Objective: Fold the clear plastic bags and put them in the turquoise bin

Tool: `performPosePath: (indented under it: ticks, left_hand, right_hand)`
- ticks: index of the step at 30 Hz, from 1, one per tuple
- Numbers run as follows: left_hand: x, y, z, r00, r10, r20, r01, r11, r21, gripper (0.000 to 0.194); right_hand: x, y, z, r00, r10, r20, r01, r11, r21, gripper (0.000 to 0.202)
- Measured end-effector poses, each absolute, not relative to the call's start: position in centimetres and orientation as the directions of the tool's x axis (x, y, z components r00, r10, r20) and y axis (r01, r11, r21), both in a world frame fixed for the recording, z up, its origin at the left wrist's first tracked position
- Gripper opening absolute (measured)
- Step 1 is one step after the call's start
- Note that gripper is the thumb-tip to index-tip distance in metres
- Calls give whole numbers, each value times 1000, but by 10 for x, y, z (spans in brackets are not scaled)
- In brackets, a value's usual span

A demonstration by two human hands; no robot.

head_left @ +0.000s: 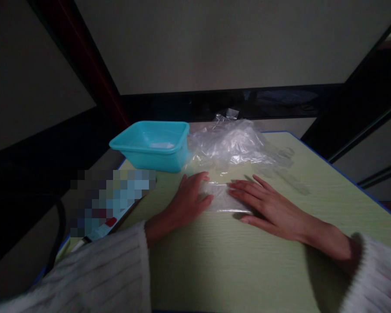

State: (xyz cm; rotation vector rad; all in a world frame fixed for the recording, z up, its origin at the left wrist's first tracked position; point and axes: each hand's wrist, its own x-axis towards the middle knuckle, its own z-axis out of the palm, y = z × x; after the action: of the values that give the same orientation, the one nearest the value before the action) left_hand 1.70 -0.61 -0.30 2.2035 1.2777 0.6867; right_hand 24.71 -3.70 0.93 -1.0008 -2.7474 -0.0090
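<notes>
A flat, folded clear plastic bag (220, 200) lies on the pale green table between my hands. My left hand (193, 195) rests at its left edge, thumb and fingers apart. From the right, my right hand (267, 206) reaches over the bag's other end with the fingers stretched out and the thumb apart. Just behind it spreads a crumpled heap of clear plastic bags (237, 143). The underside of both hands is hidden, so contact under the fingertips is hard to make out.
A turquoise plastic basin (163, 158) stands at the back left with something whitish inside. Nearer, at the left edge of the table (195, 269), lies a blurred-out flat device (104, 228). A dark-framed panel (228, 48) rises behind the table.
</notes>
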Motion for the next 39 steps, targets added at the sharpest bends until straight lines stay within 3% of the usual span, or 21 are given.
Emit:
performPosePath:
  ticks: [11, 19, 30, 39]
  left_hand:
    - [18, -9, -3, 453, 856, 247, 670, -510, 539, 42]
    - [16, -12, 0, 536, 825, 178, 700, -552, 452, 52]
    - [17, -15, 0, 581, 791, 195, 698, -606, 381, 59]
    - [11, -16, 1, 602, 773, 201, 696, -631, 344, 67]
  right_hand:
    - [249, -36, 8, -738, 646, 198, 646, 760, -74, 50]
    - [251, -36, 7, -716, 674, 183, 670, 737, -88, 55]
    - [251, -35, 8, -699, 689, 192, 685, 722, -93, 54]
    - [254, -35, 14, -655, 715, 245, 708, 694, -131, 45]
